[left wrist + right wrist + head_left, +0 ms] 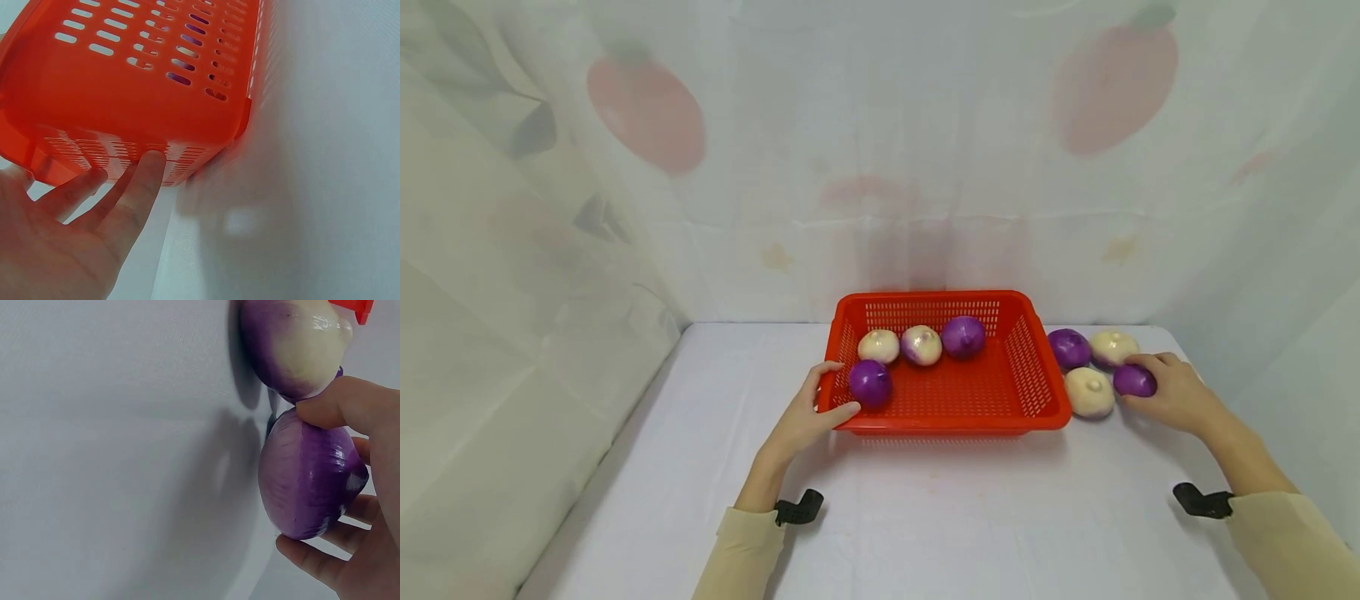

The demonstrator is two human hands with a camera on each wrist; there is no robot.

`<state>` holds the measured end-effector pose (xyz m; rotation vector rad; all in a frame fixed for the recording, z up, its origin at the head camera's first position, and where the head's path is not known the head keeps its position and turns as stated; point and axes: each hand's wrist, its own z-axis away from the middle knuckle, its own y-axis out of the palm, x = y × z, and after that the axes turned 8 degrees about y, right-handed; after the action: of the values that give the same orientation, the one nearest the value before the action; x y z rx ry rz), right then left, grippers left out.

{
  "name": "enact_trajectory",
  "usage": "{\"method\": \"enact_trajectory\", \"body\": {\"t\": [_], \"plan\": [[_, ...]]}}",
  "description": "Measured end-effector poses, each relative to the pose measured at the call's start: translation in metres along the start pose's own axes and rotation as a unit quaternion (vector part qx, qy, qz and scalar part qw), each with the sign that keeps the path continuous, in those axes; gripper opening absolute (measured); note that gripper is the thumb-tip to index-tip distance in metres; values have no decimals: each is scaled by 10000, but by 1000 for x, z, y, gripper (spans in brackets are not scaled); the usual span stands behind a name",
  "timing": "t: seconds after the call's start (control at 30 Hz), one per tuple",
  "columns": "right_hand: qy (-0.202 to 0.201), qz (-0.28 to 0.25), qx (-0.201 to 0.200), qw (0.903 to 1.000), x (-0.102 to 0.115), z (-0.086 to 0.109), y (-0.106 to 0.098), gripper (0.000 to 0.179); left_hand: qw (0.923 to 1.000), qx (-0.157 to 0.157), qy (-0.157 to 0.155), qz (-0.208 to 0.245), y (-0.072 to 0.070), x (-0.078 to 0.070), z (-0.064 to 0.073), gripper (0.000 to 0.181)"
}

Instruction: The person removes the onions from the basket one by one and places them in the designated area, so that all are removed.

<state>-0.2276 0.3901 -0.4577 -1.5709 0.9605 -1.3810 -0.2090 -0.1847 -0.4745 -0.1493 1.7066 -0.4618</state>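
Observation:
My left hand (808, 412) grips the left end of a red plastic basket (955, 423), thumb over the front rim. In the left wrist view, its fingers (140, 194) press the slotted outer wall. Inside the basket lie a purple turnip (871, 384) by that hand, two pale turnips (878, 347) and another purple one (963, 337) at the back. Right of the basket, my right hand (1176, 392) holds a glossy purple turnip (312, 475) between thumb and fingers. Whether it touches the table is unclear. Beside it lie two pale turnips (1089, 393) and a purple one (1069, 348).
A white-covered table (925, 517) lies under everything. Behind it hangs a pale curtain (880, 167) with faded fruit prints, and similar sheets stand at both sides. The basket's right rim (1048, 367) is close to the loose turnips. Black straps with small mounts sit on both wrists.

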Motion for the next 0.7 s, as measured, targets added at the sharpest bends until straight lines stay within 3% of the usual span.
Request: {"method": "enact_trajectory", "body": {"t": [0.27, 0.7], "plan": [[137, -135, 430, 9989, -2, 3, 2, 72, 10000, -10, -58, -13, 1, -3, 1, 71], [-191, -138, 132, 9996, -2, 7, -8, 66, 9999, 25, -98, -44, 0, -10, 2, 69]]}}
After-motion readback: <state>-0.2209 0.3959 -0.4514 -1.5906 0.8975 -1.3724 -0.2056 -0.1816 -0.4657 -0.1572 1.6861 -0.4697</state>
